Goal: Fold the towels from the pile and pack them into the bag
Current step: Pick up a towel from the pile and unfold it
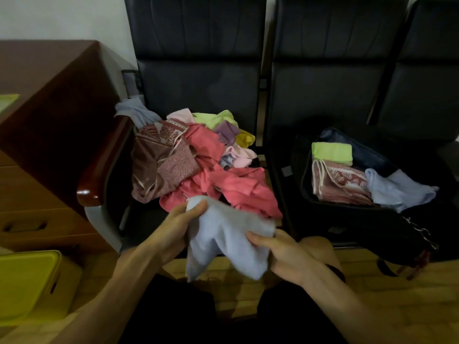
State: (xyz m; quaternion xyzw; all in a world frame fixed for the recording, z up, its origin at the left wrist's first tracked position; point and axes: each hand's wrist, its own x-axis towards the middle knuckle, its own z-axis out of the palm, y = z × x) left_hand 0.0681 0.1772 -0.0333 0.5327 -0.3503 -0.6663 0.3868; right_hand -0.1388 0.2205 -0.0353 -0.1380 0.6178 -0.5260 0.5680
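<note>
Where left hand (173,229) pinches, fluffy towel (223,237) bulges.

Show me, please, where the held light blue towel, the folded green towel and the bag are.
held light blue towel (223,234), head view, middle of the cloth
folded green towel (331,152), head view, its top face
bag (347,219), head view, its near black wall

Both forearms are bare down to the frame's lower edge. Left hand (173,229) is bare. Right hand (280,254) is bare too. A dark wristband (337,269) circles the right wrist. It is narrow, and its material is too blurred to tell. Black legwear (173,311) covers both thighs: plain cloth, with no print or marking showing in this dim light. Shorts or trousers, cannot tell.
</note>
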